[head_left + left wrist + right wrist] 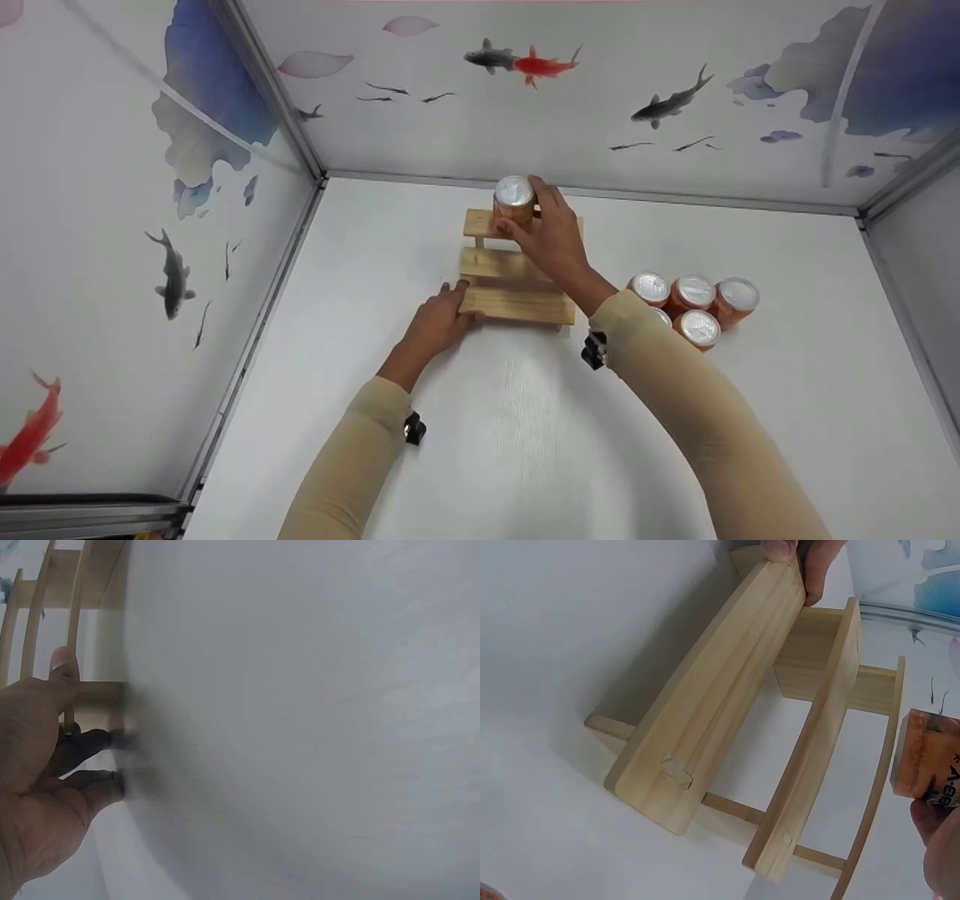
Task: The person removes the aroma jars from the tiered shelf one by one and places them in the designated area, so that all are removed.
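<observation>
A small three-tier wooden stand (517, 304) rises in steps on the white table. My left hand (442, 319) grips the left end of its lowest plank. In the left wrist view the thumb lies against the plank (77, 622) and the fingers reach round its end. My right hand (553, 232) holds an orange can (514, 193) with a silvery lid, upright at the top tier's left part. Dark lettering shows on the can (928, 757) in the right wrist view, where its base is right by the top plank.
Several more orange cans (695, 291) with silvery lids stand grouped on the table to the right of the stand, one partly hidden by my right sleeve (652, 345). A back wall (420, 135) with painted fish rises just behind the stand, and a side wall (225, 315) borders the table's left.
</observation>
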### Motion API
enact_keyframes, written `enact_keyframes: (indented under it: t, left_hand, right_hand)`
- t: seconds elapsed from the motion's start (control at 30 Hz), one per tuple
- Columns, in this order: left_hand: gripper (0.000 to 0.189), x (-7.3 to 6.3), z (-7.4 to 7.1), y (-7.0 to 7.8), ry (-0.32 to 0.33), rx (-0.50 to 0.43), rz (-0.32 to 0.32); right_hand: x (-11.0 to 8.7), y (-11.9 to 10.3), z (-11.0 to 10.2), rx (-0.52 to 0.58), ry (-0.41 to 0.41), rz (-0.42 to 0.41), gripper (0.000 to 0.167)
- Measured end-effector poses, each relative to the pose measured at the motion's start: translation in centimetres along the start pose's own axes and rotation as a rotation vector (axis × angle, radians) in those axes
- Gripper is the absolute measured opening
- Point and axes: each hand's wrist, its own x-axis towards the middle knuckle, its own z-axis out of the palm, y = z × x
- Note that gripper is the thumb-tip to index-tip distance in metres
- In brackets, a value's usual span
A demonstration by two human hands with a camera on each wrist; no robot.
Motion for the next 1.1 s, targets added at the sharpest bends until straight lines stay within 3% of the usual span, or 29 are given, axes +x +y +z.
enact_keyframes:
  t: [0.37,0.83,1.1]
  left_hand:
    - [0.079,-0.1,-0.2,0.0,-0.014,-0.013,-0.039]
    - [0.083,-0.1,-0.2,-0.2,-0.008,-0.012,-0.034]
    - [0.083,0.0,0.3,0.0,0.006,-0.018,-0.02]
  right_hand:
    - [-0.6,0.7,-2.0,0.002,0.04,-0.063,0.081]
    - [-2.0,1.5,-4.7,-0.034,0.074,-0.123,0.078]
    - [-3.4,2.5,-7.0,-0.037,0.081,-0.11,0.075]
